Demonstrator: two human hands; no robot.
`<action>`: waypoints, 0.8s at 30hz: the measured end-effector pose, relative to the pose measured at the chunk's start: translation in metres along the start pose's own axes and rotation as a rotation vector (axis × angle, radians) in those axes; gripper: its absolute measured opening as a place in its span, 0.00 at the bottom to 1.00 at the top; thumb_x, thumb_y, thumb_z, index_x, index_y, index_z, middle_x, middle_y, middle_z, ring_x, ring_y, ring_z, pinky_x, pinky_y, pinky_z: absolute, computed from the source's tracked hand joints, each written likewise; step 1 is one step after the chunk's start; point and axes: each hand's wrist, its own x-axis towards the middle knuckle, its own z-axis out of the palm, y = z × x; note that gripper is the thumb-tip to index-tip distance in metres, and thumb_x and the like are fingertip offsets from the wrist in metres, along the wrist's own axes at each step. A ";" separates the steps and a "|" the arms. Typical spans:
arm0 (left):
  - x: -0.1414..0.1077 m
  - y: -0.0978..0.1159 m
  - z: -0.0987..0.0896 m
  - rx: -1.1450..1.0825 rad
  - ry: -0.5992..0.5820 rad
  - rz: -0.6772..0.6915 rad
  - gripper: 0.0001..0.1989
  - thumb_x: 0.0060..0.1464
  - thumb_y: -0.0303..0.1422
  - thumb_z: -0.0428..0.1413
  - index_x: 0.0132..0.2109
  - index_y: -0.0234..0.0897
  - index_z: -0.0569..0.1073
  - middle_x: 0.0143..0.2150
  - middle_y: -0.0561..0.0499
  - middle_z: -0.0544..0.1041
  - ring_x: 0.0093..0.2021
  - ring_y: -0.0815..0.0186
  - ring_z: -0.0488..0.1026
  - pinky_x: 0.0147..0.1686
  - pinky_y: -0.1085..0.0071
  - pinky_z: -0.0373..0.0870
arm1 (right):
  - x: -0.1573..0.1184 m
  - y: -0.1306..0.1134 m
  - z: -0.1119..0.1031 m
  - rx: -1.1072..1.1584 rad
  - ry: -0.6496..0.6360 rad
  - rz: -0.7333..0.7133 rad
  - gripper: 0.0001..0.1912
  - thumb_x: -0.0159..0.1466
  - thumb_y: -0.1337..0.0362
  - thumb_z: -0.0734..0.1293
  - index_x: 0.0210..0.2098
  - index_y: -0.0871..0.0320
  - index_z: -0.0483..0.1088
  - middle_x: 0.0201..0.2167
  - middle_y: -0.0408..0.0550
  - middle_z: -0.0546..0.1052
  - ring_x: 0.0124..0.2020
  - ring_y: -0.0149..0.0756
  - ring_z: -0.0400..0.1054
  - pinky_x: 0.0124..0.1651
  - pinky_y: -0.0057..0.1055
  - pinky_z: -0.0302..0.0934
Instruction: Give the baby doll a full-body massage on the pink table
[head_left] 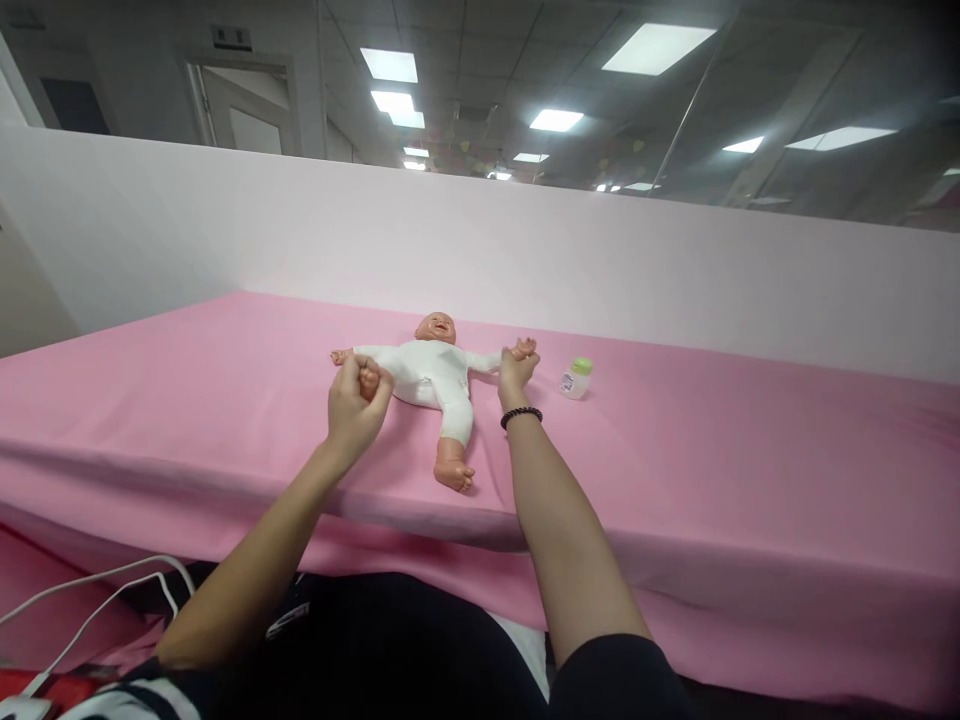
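Observation:
A baby doll (426, 365) in a white suit lies face up, its head away from me and one bare foot pointing towards me. My left hand (357, 402) is closed round the doll's other foot, whose toes peep out between my fingers. That leg is raised out to the left, close under the doll's outstretched arm. At the doll's other wrist, on the right, my right hand (517, 372) is closed, and the doll's small hand shows beyond my fingers. A small clear bottle (575, 382) with a green cap stands just right of my right hand.
A pink cover (720, 460) drapes the table and hangs over its front edge. Behind it runs a white low wall (480, 235) with glass above. White cables (97, 578) lie at the lower left.

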 end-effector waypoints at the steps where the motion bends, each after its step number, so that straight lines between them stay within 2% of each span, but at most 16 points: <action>1: 0.015 -0.001 0.007 0.026 0.009 -0.007 0.07 0.58 0.35 0.58 0.39 0.43 0.65 0.34 0.53 0.73 0.32 0.63 0.72 0.31 0.66 0.72 | -0.001 -0.006 0.002 -0.012 -0.009 -0.001 0.18 0.74 0.62 0.67 0.61 0.60 0.68 0.59 0.56 0.74 0.53 0.43 0.73 0.55 0.46 0.73; 4: 0.055 -0.010 0.034 0.026 -0.052 0.058 0.10 0.58 0.37 0.59 0.37 0.41 0.64 0.31 0.54 0.72 0.30 0.66 0.70 0.33 0.68 0.68 | -0.012 -0.025 0.007 -0.028 -0.124 -0.095 0.19 0.72 0.68 0.66 0.62 0.60 0.66 0.61 0.56 0.74 0.55 0.40 0.73 0.57 0.41 0.71; 6: 0.071 -0.021 0.054 -0.008 -0.174 0.116 0.13 0.58 0.39 0.60 0.35 0.41 0.64 0.28 0.56 0.69 0.27 0.67 0.66 0.31 0.69 0.65 | -0.022 -0.036 0.009 -0.058 -0.253 -0.207 0.20 0.69 0.70 0.67 0.60 0.58 0.68 0.59 0.53 0.78 0.54 0.41 0.73 0.58 0.39 0.69; 9: 0.073 -0.042 0.078 -0.008 -0.301 0.190 0.13 0.58 0.38 0.60 0.33 0.41 0.62 0.26 0.57 0.66 0.26 0.67 0.64 0.31 0.69 0.64 | -0.034 -0.047 0.013 -0.127 -0.428 -0.349 0.23 0.63 0.72 0.70 0.57 0.56 0.74 0.49 0.52 0.82 0.50 0.49 0.73 0.58 0.46 0.67; 11: 0.066 -0.055 0.087 0.002 -0.317 0.213 0.13 0.59 0.36 0.60 0.33 0.41 0.62 0.27 0.55 0.68 0.29 0.65 0.66 0.33 0.68 0.66 | -0.038 -0.049 0.014 -0.156 -0.499 -0.406 0.26 0.60 0.74 0.70 0.57 0.55 0.75 0.46 0.53 0.82 0.49 0.52 0.73 0.58 0.48 0.66; 13: 0.058 -0.063 0.092 0.013 -0.305 0.217 0.12 0.59 0.35 0.59 0.33 0.41 0.63 0.29 0.53 0.70 0.32 0.64 0.68 0.36 0.66 0.67 | -0.038 -0.048 0.014 -0.158 -0.520 -0.427 0.26 0.60 0.74 0.69 0.57 0.54 0.75 0.47 0.53 0.82 0.50 0.52 0.73 0.58 0.49 0.66; 15: 0.054 -0.065 0.091 0.028 -0.287 0.216 0.12 0.60 0.34 0.59 0.33 0.41 0.62 0.30 0.52 0.71 0.33 0.62 0.68 0.38 0.65 0.68 | -0.036 -0.045 0.014 -0.138 -0.494 -0.409 0.24 0.60 0.73 0.69 0.55 0.55 0.75 0.49 0.53 0.82 0.51 0.52 0.73 0.59 0.48 0.65; 18: 0.057 -0.055 0.083 0.052 -0.263 0.210 0.13 0.60 0.35 0.59 0.33 0.42 0.62 0.31 0.52 0.71 0.34 0.61 0.69 0.39 0.63 0.68 | -0.030 -0.040 0.014 -0.072 -0.380 -0.319 0.20 0.62 0.70 0.69 0.54 0.56 0.73 0.52 0.53 0.81 0.52 0.47 0.74 0.58 0.43 0.67; 21: 0.058 -0.034 0.067 0.076 -0.224 0.210 0.12 0.61 0.36 0.58 0.34 0.42 0.62 0.31 0.51 0.71 0.35 0.60 0.69 0.40 0.63 0.67 | -0.022 -0.031 0.016 0.007 -0.219 -0.186 0.19 0.65 0.68 0.66 0.56 0.57 0.67 0.58 0.55 0.78 0.57 0.41 0.73 0.59 0.37 0.67; 24: 0.043 -0.010 0.047 0.154 -0.111 0.212 0.10 0.63 0.35 0.57 0.35 0.42 0.63 0.31 0.52 0.71 0.34 0.60 0.69 0.37 0.64 0.65 | -0.011 -0.016 0.015 0.040 -0.061 -0.032 0.20 0.67 0.67 0.65 0.57 0.59 0.64 0.60 0.60 0.77 0.57 0.40 0.74 0.59 0.37 0.68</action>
